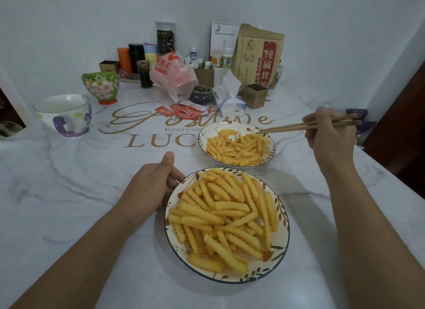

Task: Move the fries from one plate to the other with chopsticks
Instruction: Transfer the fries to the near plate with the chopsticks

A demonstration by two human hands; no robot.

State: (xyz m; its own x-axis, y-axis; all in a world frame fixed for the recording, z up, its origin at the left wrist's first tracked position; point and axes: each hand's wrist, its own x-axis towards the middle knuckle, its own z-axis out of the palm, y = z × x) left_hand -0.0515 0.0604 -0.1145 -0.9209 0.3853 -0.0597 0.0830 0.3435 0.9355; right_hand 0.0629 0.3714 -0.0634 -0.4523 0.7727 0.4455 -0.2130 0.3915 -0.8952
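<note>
Mug, floral bowl, tissues

Plain pale walls are meeting in a corner behind the far edge of a white marble-patterned bench, whose surface is carrying gold lettering (partly covered). Soft, even light is falling across it, throwing faint shadows. At the far right a dark brown wooden panel is standing against the wall. Along the far side, bottles, a calendar, a brown paper bag and a tissue pack are crowding together; two mugs are sitting at the left.
</note>
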